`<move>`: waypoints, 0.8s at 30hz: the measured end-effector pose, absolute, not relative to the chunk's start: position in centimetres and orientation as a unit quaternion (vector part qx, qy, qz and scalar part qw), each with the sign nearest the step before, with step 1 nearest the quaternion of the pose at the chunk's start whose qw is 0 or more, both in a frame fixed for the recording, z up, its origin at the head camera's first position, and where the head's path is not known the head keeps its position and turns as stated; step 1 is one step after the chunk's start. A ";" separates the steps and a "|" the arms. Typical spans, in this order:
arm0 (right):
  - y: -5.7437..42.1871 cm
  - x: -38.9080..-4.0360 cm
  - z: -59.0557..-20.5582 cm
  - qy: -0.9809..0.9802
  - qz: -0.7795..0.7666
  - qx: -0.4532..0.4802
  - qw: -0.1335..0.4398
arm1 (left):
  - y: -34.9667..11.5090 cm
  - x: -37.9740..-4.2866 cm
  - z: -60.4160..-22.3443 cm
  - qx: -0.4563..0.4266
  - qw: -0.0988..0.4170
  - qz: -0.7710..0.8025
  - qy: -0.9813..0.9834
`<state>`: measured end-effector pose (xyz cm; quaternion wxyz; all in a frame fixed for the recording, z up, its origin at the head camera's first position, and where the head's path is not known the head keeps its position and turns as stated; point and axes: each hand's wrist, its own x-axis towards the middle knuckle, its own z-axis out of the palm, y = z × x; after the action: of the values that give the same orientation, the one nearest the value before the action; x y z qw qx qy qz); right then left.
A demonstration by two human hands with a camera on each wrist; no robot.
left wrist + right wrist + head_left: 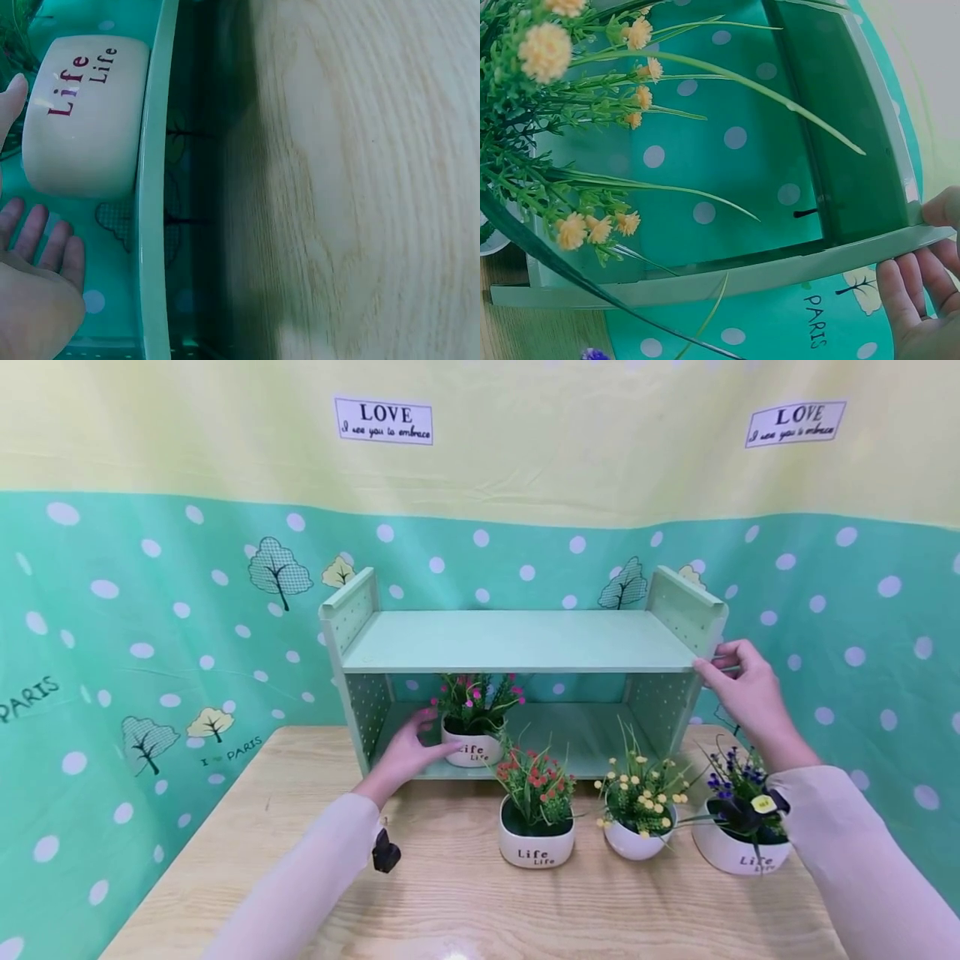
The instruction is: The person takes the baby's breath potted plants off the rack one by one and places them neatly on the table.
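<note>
A white oval pot with pink flowers and "Life" lettering sits on the lower board of a pale green two-tier shelf. At its left side is my left hand, thumb toward the pot's front; in the left wrist view the fingers are spread, with a gap between them and the pot. My right hand grips the edge of the shelf's right side panel, thumb on one face and fingers on the other.
In front of the shelf, on the wooden table, stand white pots with red flowers, yellow flowers and purple flowers. A dotted green and yellow cloth hangs behind.
</note>
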<state>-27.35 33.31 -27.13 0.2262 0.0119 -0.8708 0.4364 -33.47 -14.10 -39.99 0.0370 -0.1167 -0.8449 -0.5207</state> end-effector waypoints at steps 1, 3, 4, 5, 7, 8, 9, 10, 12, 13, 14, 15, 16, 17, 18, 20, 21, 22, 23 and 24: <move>33.3 -27.3 -27.1 -0.871 0.436 0.012 0.227 | -14.0 -33.7 -40.0 -0.119 0.037 -0.518 -0.846; 33.3 -27.3 -27.1 -0.871 0.434 0.013 0.229 | -13.8 -33.9 -40.1 -0.123 0.038 -0.514 -0.848; 33.3 -27.3 -27.1 -0.872 0.434 0.013 0.228 | -13.7 -34.1 -40.1 -0.124 0.037 -0.512 -0.849; 33.3 -27.3 -27.1 -0.872 0.432 0.013 0.228 | -13.6 -34.2 -40.1 -0.127 0.037 -0.510 -0.850; 33.2 -27.2 -27.0 -0.873 0.432 0.013 0.228 | -13.4 -34.3 -40.1 -0.129 0.038 -0.506 -0.852; 33.2 -27.2 -27.0 -0.873 0.431 0.013 0.228 | -13.3 -34.3 -40.1 -0.128 0.037 -0.504 -0.854; 33.1 -27.2 -27.0 -0.873 0.432 0.013 0.228 | -13.2 -34.4 -40.1 -0.127 0.036 -0.501 -0.855; 33.1 -27.2 -27.0 -0.873 0.432 0.012 0.227 | -13.2 -34.4 -40.1 -0.127 0.034 -0.500 -0.856; 33.1 -27.2 -27.0 -0.872 0.433 0.010 0.227 | -13.1 -34.6 -40.1 -0.127 0.029 -0.498 -0.857; 33.1 -27.2 -27.0 -0.873 0.432 0.009 0.227 | -13.1 -34.6 -40.1 -0.126 0.025 -0.497 -0.858; 33.1 -27.2 -27.0 -0.874 0.431 0.007 0.227 | -13.1 -34.7 -40.2 -0.124 0.021 -0.497 -0.859; 33.1 -27.3 -27.0 -0.874 0.429 0.007 0.227 | -13.1 -34.8 -40.2 -0.125 0.018 -0.496 -0.859; 33.1 -27.3 -27.0 -0.875 0.428 0.007 0.227 | -13.1 -34.9 -40.2 -0.126 0.016 -0.494 -0.860; 33.1 -27.3 -27.0 -0.875 0.427 0.007 0.227 | -13.1 -34.9 -40.2 -0.125 0.013 -0.494 -0.860; 33.1 -27.3 -27.0 -0.876 0.426 0.007 0.226 | -13.0 -35.0 -40.2 -0.126 0.011 -0.493 -0.861; 33.2 -27.4 -26.9 -0.876 0.425 0.008 0.226 | -13.0 -35.1 -40.2 -0.127 0.008 -0.487 -0.864; 33.2 -27.4 -26.9 -0.876 0.426 0.008 0.225 | -12.9 -35.2 -40.2 -0.128 0.006 -0.484 -0.866; 33.2 -27.4 -27.0 -0.876 0.427 0.008 0.224 | -12.9 -35.2 -40.1 -0.129 0.004 -0.481 -0.867; 33.2 -27.4 -27.0 -0.876 0.427 0.008 0.224 | -12.8 -35.2 -40.1 -0.128 0.001 -0.478 -0.869; 33.2 -27.3 -27.0 -0.876 0.427 0.007 0.224 | -12.8 -35.2 -40.0 -0.127 -0.001 -0.476 -0.870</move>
<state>-27.33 33.20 -26.96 0.2239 0.0073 -0.8762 0.4267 -35.20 -12.75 -40.01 -0.0007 -0.1271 -0.8703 -0.4759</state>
